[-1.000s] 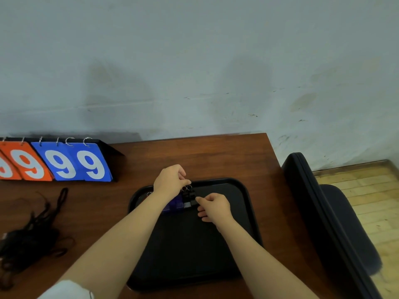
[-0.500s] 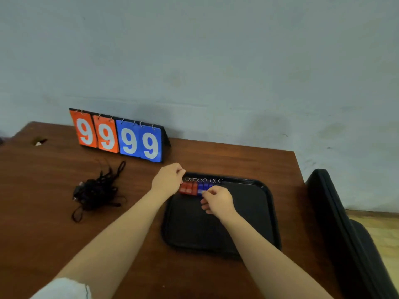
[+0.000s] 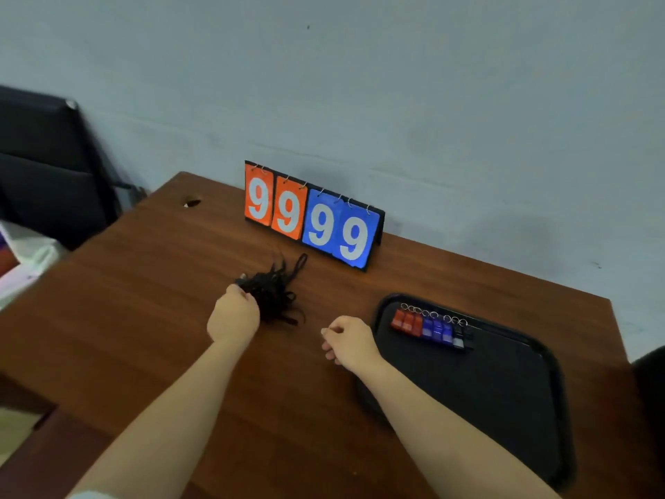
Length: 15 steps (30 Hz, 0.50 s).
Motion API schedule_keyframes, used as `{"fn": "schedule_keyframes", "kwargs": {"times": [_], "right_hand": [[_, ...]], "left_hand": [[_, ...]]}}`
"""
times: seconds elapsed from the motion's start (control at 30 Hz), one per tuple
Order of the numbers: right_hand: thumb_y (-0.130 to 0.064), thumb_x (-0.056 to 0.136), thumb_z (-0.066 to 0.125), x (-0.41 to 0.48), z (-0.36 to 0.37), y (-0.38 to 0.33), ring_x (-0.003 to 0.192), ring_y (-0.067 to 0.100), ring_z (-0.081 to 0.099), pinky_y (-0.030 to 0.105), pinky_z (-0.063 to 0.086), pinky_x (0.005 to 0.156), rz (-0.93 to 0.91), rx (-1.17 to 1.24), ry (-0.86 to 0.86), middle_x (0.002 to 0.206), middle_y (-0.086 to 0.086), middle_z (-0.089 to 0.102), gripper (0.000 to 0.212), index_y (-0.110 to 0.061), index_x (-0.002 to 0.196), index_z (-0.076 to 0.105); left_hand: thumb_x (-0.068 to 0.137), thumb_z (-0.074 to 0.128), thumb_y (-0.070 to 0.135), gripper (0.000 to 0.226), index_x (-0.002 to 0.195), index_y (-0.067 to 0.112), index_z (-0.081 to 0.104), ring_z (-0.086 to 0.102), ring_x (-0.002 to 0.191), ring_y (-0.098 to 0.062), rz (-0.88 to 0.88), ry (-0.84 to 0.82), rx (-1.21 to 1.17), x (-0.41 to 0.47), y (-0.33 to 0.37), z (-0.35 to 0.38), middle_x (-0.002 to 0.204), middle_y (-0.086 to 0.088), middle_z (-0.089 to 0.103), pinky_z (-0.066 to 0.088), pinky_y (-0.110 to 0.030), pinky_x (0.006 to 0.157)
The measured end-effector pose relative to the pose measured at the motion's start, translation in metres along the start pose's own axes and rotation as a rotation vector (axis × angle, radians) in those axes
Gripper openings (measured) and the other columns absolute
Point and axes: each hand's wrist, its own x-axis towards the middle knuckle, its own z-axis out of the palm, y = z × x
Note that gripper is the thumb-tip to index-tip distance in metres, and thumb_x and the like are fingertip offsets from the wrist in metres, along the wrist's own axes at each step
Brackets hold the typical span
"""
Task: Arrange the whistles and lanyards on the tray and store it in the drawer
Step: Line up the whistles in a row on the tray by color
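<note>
Flip scoreboard (image 3: pixel 313 217) reads 9 9 9 9, orange then blue. The left hand (image 3: pixel 234 315) grips the tangled black lanyards (image 3: pixel 277 293) on the counter (image 3: pixel 144 318); the right hand (image 3: pixel 347 342), loosely curled and empty, is beside the tray (image 3: pixel 503 397) with its row of whistles (image 3: pixel 431 327)

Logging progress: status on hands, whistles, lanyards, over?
Left hand grips lanyards on table. Right hand loose, empty, beside tray. Whistles rowed along tray's far edge. No obstruction seen.
</note>
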Motion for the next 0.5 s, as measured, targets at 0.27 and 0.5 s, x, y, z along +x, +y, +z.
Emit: {"fn": "schedule_keyframes", "kwargs": {"times": [0.27,0.5], "right_hand": [[-0.022,0.096,0.057,0.040,0.042,-0.042,0.097,0.016,0.061,0.032,0.053,0.087,-0.312,-0.265,-0.159,0.111,-0.001,0.062,0.017,-0.016,0.110,0.064],[-0.022,0.096,0.056,0.053,0.051,-0.040,0.102,0.014,0.059,0.029,0.050,0.087,-0.368,-0.339,-0.229,0.115,0.001,0.062,0.019,-0.017,0.113,0.064]], "left_hand": [[0.099,0.043,0.024,0.017,0.103,0.009,0.049,0.058,0.085,-0.030,-0.018,-0.011,0.091,0.060,-0.031,0.003,0.103,-0.012,0.057,0.050,-0.040,0.069],[0.095,0.052,0.039,0.032,0.106,0.008,0.050,0.057,0.095,-0.032,0.079,0.000,0.127,0.097,-0.024,0.019,0.108,-0.012,0.055,0.045,-0.040,0.066]]}}
